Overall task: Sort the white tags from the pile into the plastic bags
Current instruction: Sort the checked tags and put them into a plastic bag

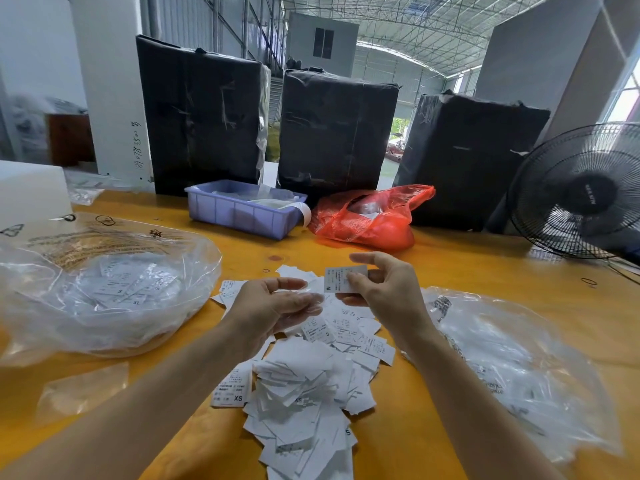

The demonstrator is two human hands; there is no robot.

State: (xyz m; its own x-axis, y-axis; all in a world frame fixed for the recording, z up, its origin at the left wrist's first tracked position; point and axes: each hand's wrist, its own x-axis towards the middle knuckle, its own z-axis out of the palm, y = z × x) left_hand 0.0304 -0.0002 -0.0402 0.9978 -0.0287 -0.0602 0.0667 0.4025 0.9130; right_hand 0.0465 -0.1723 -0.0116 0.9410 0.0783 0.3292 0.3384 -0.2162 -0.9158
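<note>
Your right hand (388, 292) pinches one tag (341, 278) (marked M) above the pile (304, 386); your left hand (277, 306), beside it, is loosely open.

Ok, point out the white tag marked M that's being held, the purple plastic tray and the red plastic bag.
White tag marked M (341, 279), head view: on its printed face.
Purple plastic tray (239, 216), head view: on its front wall.
Red plastic bag (374, 226), head view: on its bulging front.

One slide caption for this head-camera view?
Right hand holds an M tag above the tag pile, between two plastic bags.
</note>
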